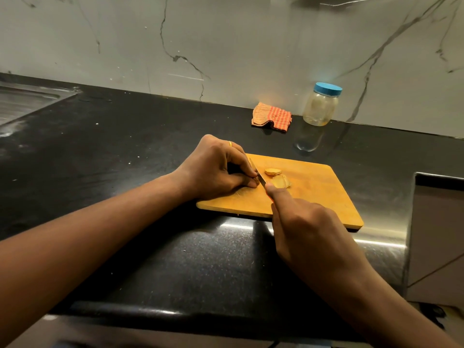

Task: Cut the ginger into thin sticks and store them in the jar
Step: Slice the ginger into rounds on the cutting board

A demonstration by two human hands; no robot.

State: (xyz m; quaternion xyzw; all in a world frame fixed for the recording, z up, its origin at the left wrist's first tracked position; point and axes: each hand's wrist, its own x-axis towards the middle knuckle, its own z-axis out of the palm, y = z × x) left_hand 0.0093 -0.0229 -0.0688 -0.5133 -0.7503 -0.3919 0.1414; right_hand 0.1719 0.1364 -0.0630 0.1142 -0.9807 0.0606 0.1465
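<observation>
A wooden cutting board (313, 197) lies on the black counter. My left hand (218, 169) rests on the board's left end, fingers curled, pinching a piece of ginger that is almost hidden under the fingertips. My right hand (301, 222) grips a knife, index finger stretched along its back; only a short bit of blade (261, 179) shows, right beside my left fingertips. Two pale ginger slices (277, 177) lie on the board just right of the blade. A clear jar (320, 108) with a blue lid on stands at the back against the wall.
A folded orange checked cloth (272, 118) lies left of the jar. A steel sink (22, 101) sits at the far left. The counter ends at a step (437, 182) on the right, and its front edge runs close below my arms.
</observation>
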